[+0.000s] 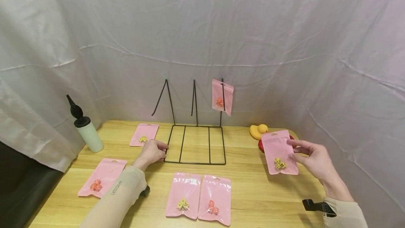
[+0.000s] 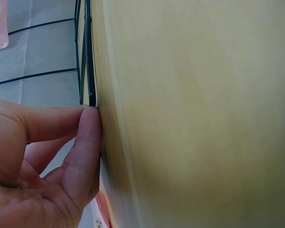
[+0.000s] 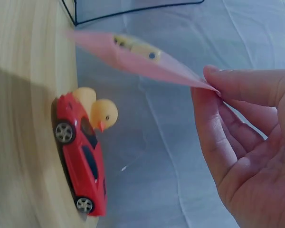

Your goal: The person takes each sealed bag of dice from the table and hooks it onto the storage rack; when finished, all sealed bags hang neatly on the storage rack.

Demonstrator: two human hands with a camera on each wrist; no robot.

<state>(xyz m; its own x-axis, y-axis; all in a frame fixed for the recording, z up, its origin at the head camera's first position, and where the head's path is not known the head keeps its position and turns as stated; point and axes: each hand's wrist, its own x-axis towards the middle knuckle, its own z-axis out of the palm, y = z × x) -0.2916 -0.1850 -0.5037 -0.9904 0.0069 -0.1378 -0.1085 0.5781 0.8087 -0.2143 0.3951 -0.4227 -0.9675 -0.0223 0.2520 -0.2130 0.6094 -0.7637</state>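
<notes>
My right hand pinches the right edge of a pink pouch with yellow dice in it, held above the table. Thumb and fingers close on that edge in the right wrist view. With thumb and fingertips, my left hand pinches the front left part of the black wire rack; the left wrist view shows the wire between them. From the rack's right hook hangs a pink pouch with orange dice. The middle hook and left hook carry nothing.
Pink pouches with dice lie at back left, left, and front middle beside another. A hand pump stands far left. A rubber duck and a red toy car sit behind the held pouch.
</notes>
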